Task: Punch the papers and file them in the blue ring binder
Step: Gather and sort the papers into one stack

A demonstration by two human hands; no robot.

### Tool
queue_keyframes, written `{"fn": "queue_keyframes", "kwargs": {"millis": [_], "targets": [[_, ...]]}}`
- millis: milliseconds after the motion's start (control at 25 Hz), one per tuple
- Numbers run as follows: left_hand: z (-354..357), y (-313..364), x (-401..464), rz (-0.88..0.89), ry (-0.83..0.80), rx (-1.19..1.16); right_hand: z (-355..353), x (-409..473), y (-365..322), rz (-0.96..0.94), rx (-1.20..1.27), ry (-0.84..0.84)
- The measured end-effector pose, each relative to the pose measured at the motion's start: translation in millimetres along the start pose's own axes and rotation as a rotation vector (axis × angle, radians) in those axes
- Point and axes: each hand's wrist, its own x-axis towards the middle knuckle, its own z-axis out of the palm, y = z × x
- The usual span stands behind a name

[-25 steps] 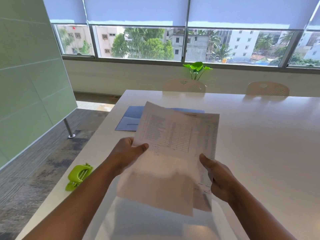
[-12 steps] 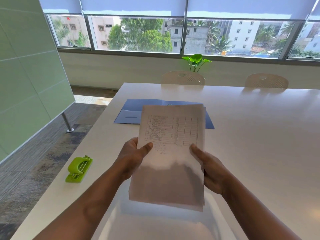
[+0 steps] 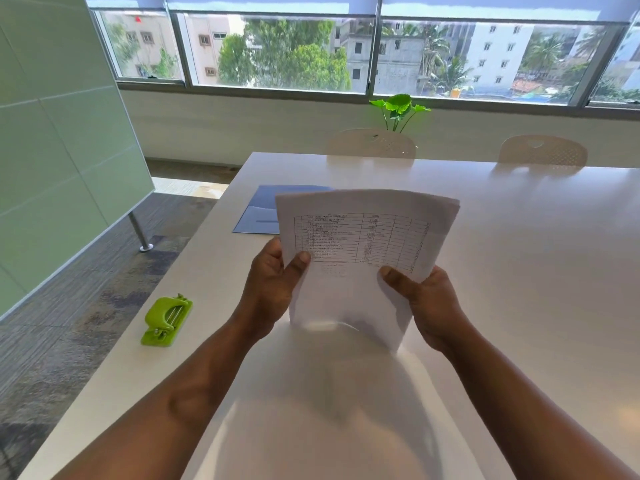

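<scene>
A stack of white papers [image 3: 360, 244] with a printed table stands upright above the white table [image 3: 519, 271], its lower edge close to the tabletop. My left hand [image 3: 273, 282] grips its left side, thumb on the front. My right hand [image 3: 426, 299] grips its right side the same way. The blue ring binder [image 3: 259, 213] lies open and flat beyond the papers, which hide most of it. A green hole punch [image 3: 166, 322] sits near the table's left edge, apart from both hands.
Two white chairs [image 3: 372, 143] [image 3: 542, 150] stand at the table's far side. A green plant [image 3: 398, 110] stands by the windowsill. A green partition [image 3: 52, 133] on a metal leg stands on the carpet at the left.
The loose, skewed sheets have been squared into one stack and stood on end. Both hands have closed in on its sides and the view has tilted down slightly.
</scene>
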Motion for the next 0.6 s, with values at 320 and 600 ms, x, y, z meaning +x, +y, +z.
{"fn": "queue_keyframes", "kwargs": {"millis": [320,600], "targets": [[1,-12,-2,-0.042,-0.071,-0.033,-5,0,9,0.019,-0.023,-0.028],[2,-25,-3,-0.121,-0.093,-0.09,-9,-3,21,0.032,-0.031,-0.005]]}}
